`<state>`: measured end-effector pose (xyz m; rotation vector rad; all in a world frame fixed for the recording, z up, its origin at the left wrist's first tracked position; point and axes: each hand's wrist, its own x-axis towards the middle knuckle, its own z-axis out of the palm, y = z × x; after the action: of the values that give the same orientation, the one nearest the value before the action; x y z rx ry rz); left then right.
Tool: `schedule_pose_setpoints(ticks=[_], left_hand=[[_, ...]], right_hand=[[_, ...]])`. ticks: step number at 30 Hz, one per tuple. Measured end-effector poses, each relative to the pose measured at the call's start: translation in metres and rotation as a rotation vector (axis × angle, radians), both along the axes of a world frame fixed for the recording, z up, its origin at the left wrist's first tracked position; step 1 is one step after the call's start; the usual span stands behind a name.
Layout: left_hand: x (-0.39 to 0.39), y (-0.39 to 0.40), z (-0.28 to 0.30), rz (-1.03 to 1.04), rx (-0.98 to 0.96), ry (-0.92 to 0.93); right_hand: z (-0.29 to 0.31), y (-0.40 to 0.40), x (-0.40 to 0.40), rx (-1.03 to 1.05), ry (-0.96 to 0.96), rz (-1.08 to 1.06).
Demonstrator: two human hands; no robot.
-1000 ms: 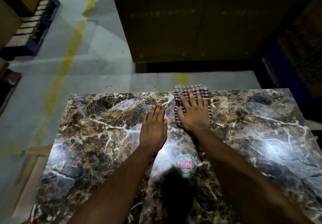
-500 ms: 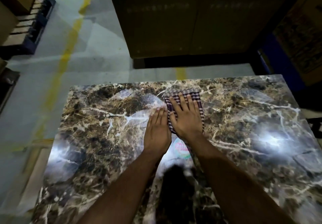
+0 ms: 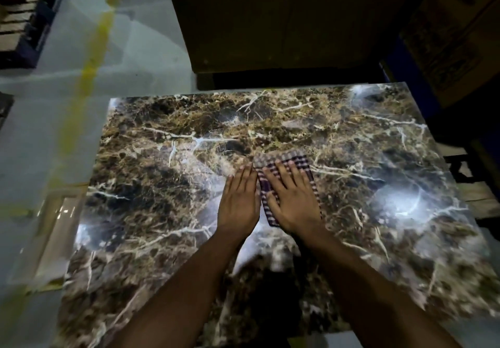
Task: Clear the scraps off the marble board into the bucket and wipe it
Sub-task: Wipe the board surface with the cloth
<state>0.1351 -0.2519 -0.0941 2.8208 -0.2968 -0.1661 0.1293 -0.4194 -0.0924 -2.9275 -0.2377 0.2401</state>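
I press my flat right hand on the checked cloth mid marble board, my left hand lying flat and empty on the stone just beside it.

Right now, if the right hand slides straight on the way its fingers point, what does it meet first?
Only bare marble board lies ahead of the right hand and its checked cloth. The way looks free up to the board's far edge, as far as the blurred picture shows.
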Motion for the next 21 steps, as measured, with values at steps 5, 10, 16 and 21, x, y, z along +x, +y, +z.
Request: schedule_pose_setpoints(ticks=[5, 10, 16, 21], left_hand=[[-0.050, 0.002, 0.001, -0.029, -0.031, -0.020], [-0.084, 0.002, -0.001, -0.016, -0.021, -0.003], [-0.125, 0.010, -0.003, -0.053, -0.045, 0.004], [-0.153, 0.011, -0.002, -0.033, -0.021, 0.003]], right_hand=[[-0.002, -0.021, -0.023, -0.042, 0.019, -0.172], [0.001, 0.015, -0.072, -0.004, 0.007, -0.113], [0.000, -0.029, -0.120, -0.057, 0.009, -0.179], [0.000, 0.027, -0.149, -0.005, -0.015, -0.215]])
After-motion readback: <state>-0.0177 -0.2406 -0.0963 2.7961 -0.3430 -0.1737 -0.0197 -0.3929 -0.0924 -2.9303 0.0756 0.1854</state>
